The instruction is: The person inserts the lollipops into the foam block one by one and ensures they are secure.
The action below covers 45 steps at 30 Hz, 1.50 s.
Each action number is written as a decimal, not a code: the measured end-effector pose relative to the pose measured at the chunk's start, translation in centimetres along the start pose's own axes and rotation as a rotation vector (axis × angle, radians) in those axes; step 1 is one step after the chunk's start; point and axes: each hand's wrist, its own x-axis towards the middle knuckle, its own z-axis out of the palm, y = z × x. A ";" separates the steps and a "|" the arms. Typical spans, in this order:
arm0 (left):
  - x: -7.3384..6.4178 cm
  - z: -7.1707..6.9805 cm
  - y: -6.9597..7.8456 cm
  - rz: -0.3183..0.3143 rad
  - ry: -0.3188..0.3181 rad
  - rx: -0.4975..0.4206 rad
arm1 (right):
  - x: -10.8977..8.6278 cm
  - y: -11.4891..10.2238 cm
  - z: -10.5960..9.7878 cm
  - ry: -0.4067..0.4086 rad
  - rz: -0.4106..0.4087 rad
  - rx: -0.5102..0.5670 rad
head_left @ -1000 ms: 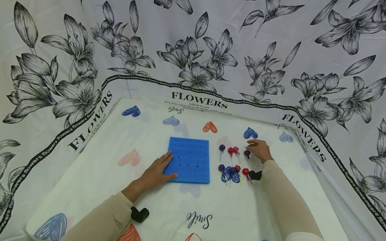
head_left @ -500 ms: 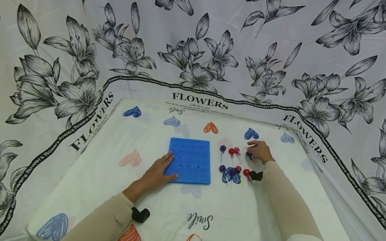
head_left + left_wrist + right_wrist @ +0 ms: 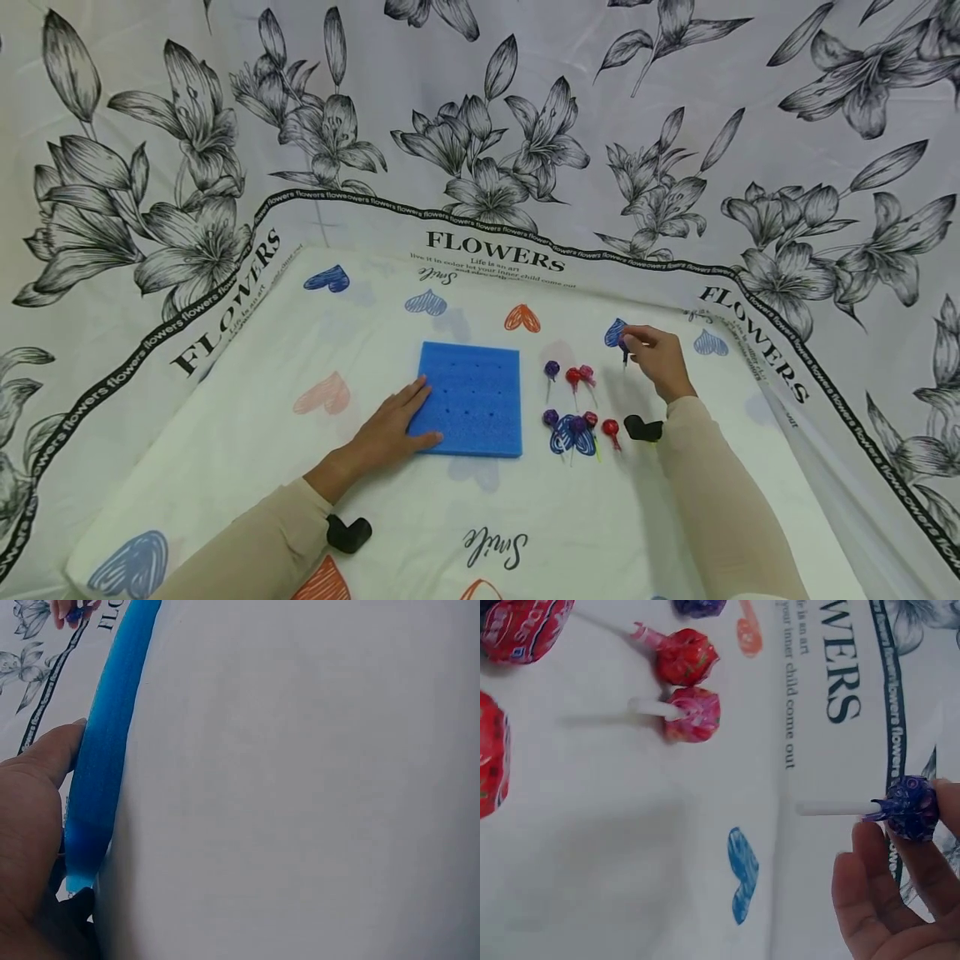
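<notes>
A blue foam block (image 3: 480, 400) with rows of small holes lies flat on the covered table. My left hand (image 3: 386, 429) rests on its left side, fingers straight and thumb along the front edge; the left wrist view shows the thumb against the foam's side (image 3: 109, 742). Above the table to the right, my right hand (image 3: 660, 360) pinches a purple-wrapped lollipop (image 3: 913, 808) by its candy head, the white stick pointing away from the palm. Nearest to that hand on the table are a pink lollipop (image 3: 693, 715) and a red lollipop (image 3: 686, 657).
Several wrapped lollipops lie in two loose rows right of the foam, among them a purple one (image 3: 552, 367) at the back and a red one (image 3: 611, 428) in front. A white cloth (image 3: 405, 525) with printed hearts covers the table. A flower-printed curtain (image 3: 675, 67) hangs behind.
My right hand has taken hold of the purple lollipop at the back right and lifted it off the cloth. The left hand and the foam block have stayed put.
</notes>
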 end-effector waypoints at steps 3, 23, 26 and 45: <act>0.0 0.1 -0.1 -0.003 -0.005 -0.004 | -0.2 -0.8 0.3 0.041 -0.052 0.039; 0.2 -0.3 0.1 0.011 0.002 0.013 | -2.1 -8.3 0.9 0.095 -0.351 0.329; 0.2 -0.4 0.2 0.007 -0.003 0.007 | -2.4 -9.3 1.1 0.085 -0.401 0.375; -0.2 0.1 -0.6 0.067 0.009 0.000 | -3.9 -13.7 5.1 -0.058 -0.617 0.561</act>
